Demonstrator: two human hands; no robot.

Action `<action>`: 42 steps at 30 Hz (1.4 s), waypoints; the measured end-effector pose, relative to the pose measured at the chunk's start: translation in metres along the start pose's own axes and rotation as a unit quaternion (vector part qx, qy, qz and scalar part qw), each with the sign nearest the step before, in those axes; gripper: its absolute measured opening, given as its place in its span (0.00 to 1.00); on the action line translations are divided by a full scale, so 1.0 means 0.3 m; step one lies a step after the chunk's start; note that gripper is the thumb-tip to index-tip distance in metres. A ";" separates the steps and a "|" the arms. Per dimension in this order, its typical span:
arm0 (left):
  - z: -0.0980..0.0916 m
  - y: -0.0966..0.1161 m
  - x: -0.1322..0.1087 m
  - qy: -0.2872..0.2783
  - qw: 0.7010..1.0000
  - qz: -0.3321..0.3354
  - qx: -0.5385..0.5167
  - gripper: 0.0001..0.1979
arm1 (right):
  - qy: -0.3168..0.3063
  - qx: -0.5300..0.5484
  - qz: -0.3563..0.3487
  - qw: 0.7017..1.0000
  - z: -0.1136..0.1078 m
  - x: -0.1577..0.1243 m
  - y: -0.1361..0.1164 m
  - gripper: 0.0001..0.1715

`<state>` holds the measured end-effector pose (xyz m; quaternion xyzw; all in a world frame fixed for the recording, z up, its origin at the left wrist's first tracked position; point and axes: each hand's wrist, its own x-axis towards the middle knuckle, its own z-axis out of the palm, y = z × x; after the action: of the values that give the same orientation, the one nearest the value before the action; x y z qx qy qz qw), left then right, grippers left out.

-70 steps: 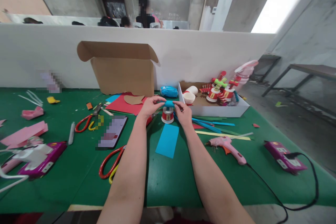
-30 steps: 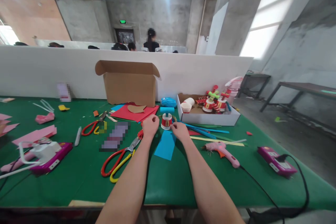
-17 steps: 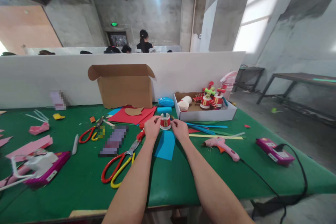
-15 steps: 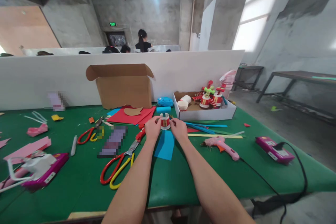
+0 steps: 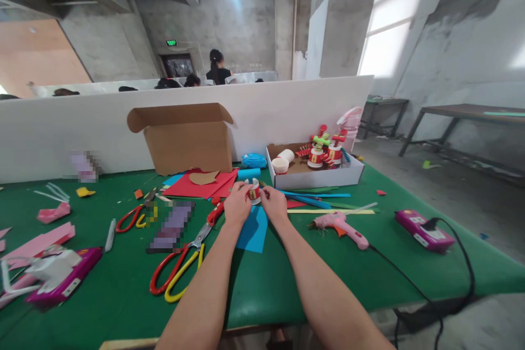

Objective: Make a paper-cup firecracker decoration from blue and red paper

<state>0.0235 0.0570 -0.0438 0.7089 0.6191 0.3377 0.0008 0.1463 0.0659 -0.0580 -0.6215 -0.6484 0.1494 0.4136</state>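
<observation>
- A small paper cup (image 5: 255, 194) with a red band stands on the green tabletop (image 5: 262, 298), between the two hands, straight ahead of the person.
- The left hand (image 5: 238, 205) has its fingers nearly closed, pinching the cup's left side; the right hand (image 5: 274, 205) does likewise on the right.
- Done so far, as it appears: the red band is on, and a blue upright rises from the cup's top.
- Seemingly not done: a blue roll (image 5: 251, 173) lies behind the cup, unattached, whereas decorated cups (image 5: 315, 156) in a white box (image 5: 318, 179) carry springs and crosspieces.
- A blue sheet (image 5: 252, 232) lies flat just in front of the cup.
- Farther out are large scissors (image 5: 197, 243) to the left and a pink glue gun (image 5: 342, 224) to the right.
- Compared with the earliest frame, both hands have left the roll, then held above the cup, and now grip the cup itself.
</observation>
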 end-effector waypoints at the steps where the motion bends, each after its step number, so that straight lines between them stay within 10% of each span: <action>1: -0.002 0.002 -0.001 -0.005 1.000 -0.002 0.004 0.21 | 0.000 -0.001 -0.002 1.000 -0.001 -0.001 -0.002 0.13; 24: 0.060 -0.056 0.031 0.017 0.995 0.044 -0.085 0.21 | -0.012 0.007 0.001 1.000 -0.002 0.004 -0.008 0.13; 42: 0.085 -0.101 0.061 0.032 0.885 -0.101 -0.454 0.14 | -0.074 0.025 -0.038 0.996 0.009 -0.009 -0.022 0.16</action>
<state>0.0094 0.0908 -0.0674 0.5534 0.4663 0.6024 0.3368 0.1396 0.0630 -0.0558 -0.5732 -0.6964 0.1955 0.3850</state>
